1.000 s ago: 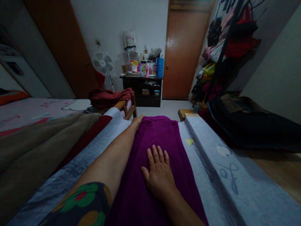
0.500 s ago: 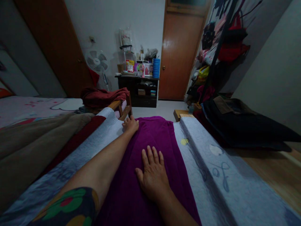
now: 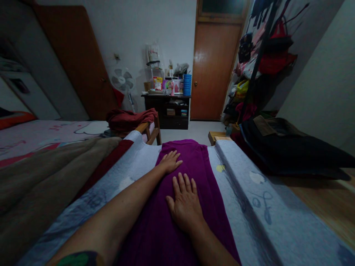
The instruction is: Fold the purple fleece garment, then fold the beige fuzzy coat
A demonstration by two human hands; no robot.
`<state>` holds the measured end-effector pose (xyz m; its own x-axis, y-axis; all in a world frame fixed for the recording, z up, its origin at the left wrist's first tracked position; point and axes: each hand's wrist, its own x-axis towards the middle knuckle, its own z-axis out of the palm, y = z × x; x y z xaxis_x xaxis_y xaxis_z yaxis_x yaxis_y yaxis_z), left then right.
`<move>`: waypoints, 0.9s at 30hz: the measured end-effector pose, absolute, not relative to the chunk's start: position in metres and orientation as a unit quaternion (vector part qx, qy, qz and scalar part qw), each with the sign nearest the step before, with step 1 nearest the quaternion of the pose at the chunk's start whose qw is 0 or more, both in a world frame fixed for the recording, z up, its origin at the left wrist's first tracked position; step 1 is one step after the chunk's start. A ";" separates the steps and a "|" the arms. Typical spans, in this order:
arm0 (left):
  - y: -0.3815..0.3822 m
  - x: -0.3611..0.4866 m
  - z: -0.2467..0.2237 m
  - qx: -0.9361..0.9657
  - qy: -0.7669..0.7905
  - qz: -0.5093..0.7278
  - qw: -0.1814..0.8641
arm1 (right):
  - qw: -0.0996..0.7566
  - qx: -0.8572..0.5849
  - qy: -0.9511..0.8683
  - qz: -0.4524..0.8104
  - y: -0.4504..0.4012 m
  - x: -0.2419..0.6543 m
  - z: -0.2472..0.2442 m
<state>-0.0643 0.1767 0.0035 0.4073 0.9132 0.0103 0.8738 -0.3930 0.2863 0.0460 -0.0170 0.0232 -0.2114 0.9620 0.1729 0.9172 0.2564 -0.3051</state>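
A long purple cloth [image 3: 194, 159], perhaps a folded garment, lies flat down the middle of a light grey-blue patterned cover [image 3: 235, 173]. My left hand [image 3: 170, 162] rests palm down on its far left part, fingers stretched out. Nearer to me and a little to the right, my right hand [image 3: 186, 201] lies flat on the same cloth with its fingers spread. Neither hand grips anything. Both forearms hide parts of the cloth's near half.
Left of the cover lie a brown blanket [image 3: 61, 170] and a pink bedspread [image 3: 63, 129]. A dark red cloth [image 3: 131, 120] hangs over a wooden frame. Folded dark clothes [image 3: 291, 147] are stacked on the right. Beyond stand a fan [image 3: 123, 79] and a black cabinet [image 3: 166, 111].
My left hand has moved from the cloth's far left edge inward onto its surface, and its fingers have straightened. My right hand stays flat. The view has shifted slightly left.
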 end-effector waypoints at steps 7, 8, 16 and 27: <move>0.185 -0.061 0.008 0.791 0.595 0.136 0.033 | 0.170 -0.604 -0.776 0.066 -0.017 0.047 0.023; 0.189 -0.062 0.007 0.785 0.605 0.126 0.046 | 0.171 -0.604 -0.775 0.068 -0.017 0.047 0.023; 0.211 -0.062 0.005 0.778 0.609 0.082 0.131 | 0.179 -0.603 -0.774 0.070 -0.018 0.047 0.025; 0.103 -0.074 0.055 0.774 0.598 0.098 0.185 | 0.199 -0.606 -0.769 0.029 -0.018 0.045 0.021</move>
<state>-0.0739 0.1027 0.0555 0.2665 0.9612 -0.0705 0.8889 -0.2168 0.4034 0.0455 -0.0183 0.0210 -0.1855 0.9446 0.2707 0.9218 0.2627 -0.2851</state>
